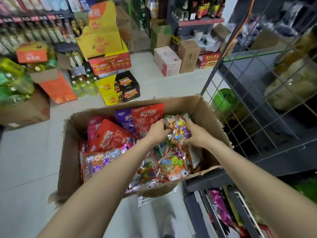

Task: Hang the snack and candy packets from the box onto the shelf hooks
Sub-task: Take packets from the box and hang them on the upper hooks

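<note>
An open cardboard box [72, 152] stands in front of me, full of several snack and candy packets. Red packets [109, 136] and a purple one [122, 117] fill its left and far side. My right hand [197, 134] grips a clear candy packet with colourful sweets [181, 132] upright at the box's far right. My left hand [158, 129] reaches in beside it, its fingers curled at another small packet [169, 124]; what exactly it holds is partly hidden. The dark wire grid shelf [240, 109] stands to the right of the box.
Hanging packets [219, 206] show on the rack at the lower right. Stacked drink cartons [118, 86] stand on the floor beyond the box, more cartons [167, 60] farther back. Bottles and boxes [53, 86] crowd the left. A green bin [226, 100] sits behind the grid.
</note>
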### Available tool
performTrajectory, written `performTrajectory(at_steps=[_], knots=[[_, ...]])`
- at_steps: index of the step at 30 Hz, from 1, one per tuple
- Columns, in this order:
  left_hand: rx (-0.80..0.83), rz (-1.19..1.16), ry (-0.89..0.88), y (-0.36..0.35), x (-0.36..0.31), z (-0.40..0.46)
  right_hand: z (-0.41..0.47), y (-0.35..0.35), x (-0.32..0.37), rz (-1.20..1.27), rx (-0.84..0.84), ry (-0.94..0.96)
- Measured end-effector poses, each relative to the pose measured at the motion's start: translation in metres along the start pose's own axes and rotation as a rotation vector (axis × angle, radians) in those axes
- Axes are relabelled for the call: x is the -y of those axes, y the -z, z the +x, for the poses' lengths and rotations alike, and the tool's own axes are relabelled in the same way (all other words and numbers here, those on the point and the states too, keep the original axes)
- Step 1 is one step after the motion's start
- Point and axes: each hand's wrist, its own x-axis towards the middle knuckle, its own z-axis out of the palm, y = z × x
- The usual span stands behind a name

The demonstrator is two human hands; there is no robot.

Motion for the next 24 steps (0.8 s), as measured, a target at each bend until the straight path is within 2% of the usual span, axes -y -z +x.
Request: performTrajectory(at_steps=[3, 6, 8, 10, 14, 18, 24], knots=[[-0.114, -0.176, 0.122, -0.012, 0.000, 0.008, 0.015, 0.004, -0.001, -0.011, -0.027, -0.036], [-0.138, -0.193, 0.167, -0.014, -0.002, 0.011, 0.018, 0.003, 0.001, -0.085, -0.001, -0.059], [-0.070, -0.133, 0.091, -0.011, -0.004, 0.009, 0.021, 0.005, 0.005, -0.116, -0.011, -0.087], [-0.086, -0.120, 0.005, -0.006, -0.007, 0.001, 0.018, 0.010, 0.012, -0.172, -0.056, -0.060], [-0.293, -0.059, -0.138, 0.020, -0.007, -0.020, 0.006, 0.021, 0.019, -0.286, -0.228, 0.172], [-0.418, 0.107, -0.260, 0.055, -0.004, -0.036, -0.012, 0.030, 0.031, -0.126, -0.360, 0.246], [-0.443, 0.193, -0.444, 0.087, -0.027, -0.070, -0.073, 0.050, 0.064, 0.513, -0.620, 0.248]])
